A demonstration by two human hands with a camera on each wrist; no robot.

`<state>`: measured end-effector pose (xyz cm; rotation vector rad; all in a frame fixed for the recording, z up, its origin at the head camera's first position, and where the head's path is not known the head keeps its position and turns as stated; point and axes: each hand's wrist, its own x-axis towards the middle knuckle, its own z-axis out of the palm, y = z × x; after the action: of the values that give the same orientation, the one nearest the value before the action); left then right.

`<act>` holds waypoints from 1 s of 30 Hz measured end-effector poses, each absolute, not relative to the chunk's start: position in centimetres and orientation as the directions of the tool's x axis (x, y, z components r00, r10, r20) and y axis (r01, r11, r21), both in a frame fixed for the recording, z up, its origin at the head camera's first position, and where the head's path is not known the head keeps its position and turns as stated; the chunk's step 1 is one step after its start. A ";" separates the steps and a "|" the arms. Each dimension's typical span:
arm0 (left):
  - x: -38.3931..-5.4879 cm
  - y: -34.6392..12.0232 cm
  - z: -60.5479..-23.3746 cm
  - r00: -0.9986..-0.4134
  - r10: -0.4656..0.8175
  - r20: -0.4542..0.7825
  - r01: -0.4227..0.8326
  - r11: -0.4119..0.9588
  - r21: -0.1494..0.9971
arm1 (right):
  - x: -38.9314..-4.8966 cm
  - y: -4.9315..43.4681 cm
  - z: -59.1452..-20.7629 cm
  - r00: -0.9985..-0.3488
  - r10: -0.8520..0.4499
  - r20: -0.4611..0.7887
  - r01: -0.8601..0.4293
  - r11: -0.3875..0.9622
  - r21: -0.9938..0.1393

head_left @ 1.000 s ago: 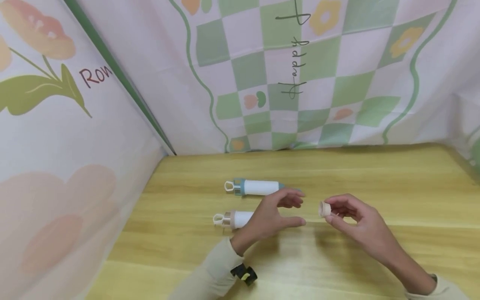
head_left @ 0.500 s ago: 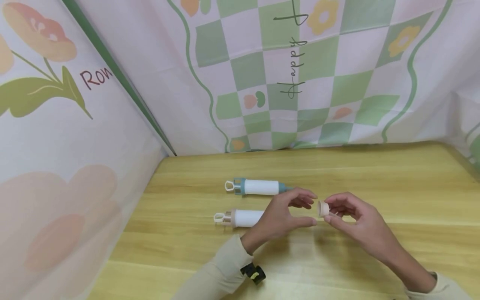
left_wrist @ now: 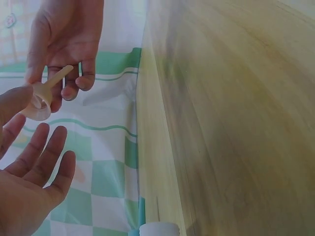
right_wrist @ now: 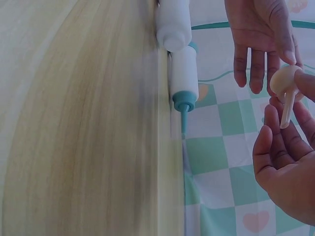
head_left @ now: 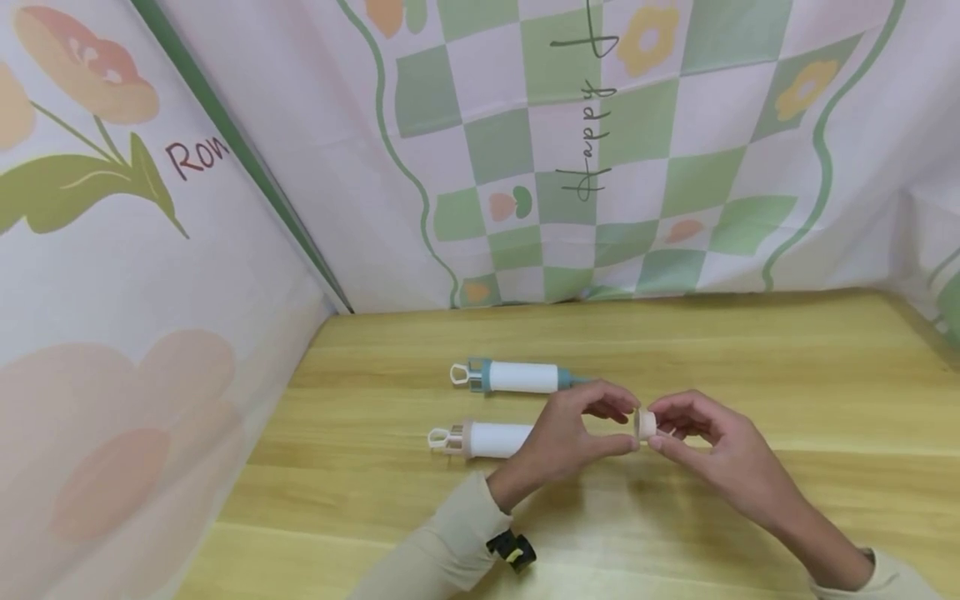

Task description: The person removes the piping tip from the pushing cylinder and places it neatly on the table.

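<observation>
A beige nozzle (head_left: 646, 424), a short cup with a thin spout (right_wrist: 287, 110), is held above the table between both hands. My right hand (head_left: 723, 442) pinches it from the right between thumb and fingers, the spout pointing toward that palm. From the other side my left hand (head_left: 566, 437) brings thumb and index fingertips onto the wide rim, its other fingers spread loosely in the left wrist view. Partly behind the left hand lies a white syringe-like tube (head_left: 498, 439) with a beige collar and pull ring; its front end is hidden in the head view.
Farther back lies a similar white tube (head_left: 525, 377) with blue-grey collars and a thin blue-grey nozzle (right_wrist: 184, 115). The wooden table (head_left: 825, 375) meets a printed cloth (head_left: 637, 183) at its back, with another cloth wall at left.
My left hand has moved right, until its thumb and index fingertips are at the nozzle's rim. The right hand has stayed nearly in place, holding the nozzle. Both tubes lie as before.
</observation>
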<state>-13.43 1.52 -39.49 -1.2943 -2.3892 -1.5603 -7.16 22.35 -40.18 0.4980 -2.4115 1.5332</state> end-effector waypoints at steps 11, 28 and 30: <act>-13.3 1.7 -39.4 -0.654 0.633 0.413 0.649 0.189 0.737 | -7.2 22.5 -40.3 -0.910 -0.158 0.384 -0.414 0.405 -0.815; -13.4 1.8 -39.6 -0.629 0.640 0.441 0.693 0.204 0.692 | -7.1 22.5 -40.8 -0.907 -0.160 0.390 -0.421 0.394 -0.817; -13.4 1.7 -39.6 -0.629 0.638 0.444 0.695 0.206 0.689 | -7.2 22.4 -40.8 -0.907 -0.163 0.388 -0.420 0.390 -0.819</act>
<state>-13.36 1.74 -39.58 -1.3226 -2.3907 -1.4200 -7.17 22.45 -40.76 0.5153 -2.4054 1.5264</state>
